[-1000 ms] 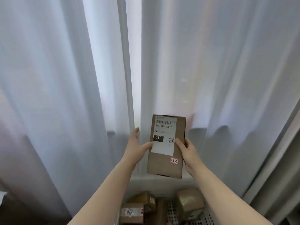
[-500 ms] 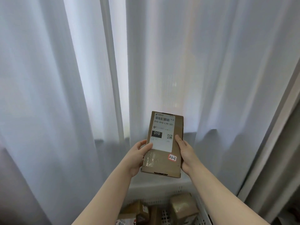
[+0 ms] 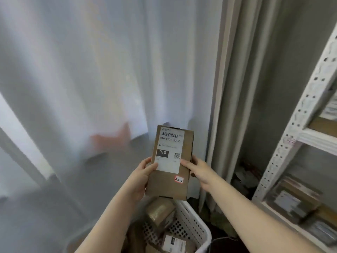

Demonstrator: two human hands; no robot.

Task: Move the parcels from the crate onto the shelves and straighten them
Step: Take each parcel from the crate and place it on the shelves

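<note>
A person holds a flat brown parcel upright in both hands above a white perforated crate, its label reading "010" facing the camera. The left hand grips the parcel's left edge and the right hand grips its right edge, thumbs on the front. More boxes lie in the crate. A sheer white curtain hangs behind; white metal shelves at right already carry parcels.

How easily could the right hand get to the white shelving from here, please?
Probably yes, easily: the right hand, gripping the parcel with the left hand, has only open air between it and the shelving to its right, though distance is hard to judge.
</note>
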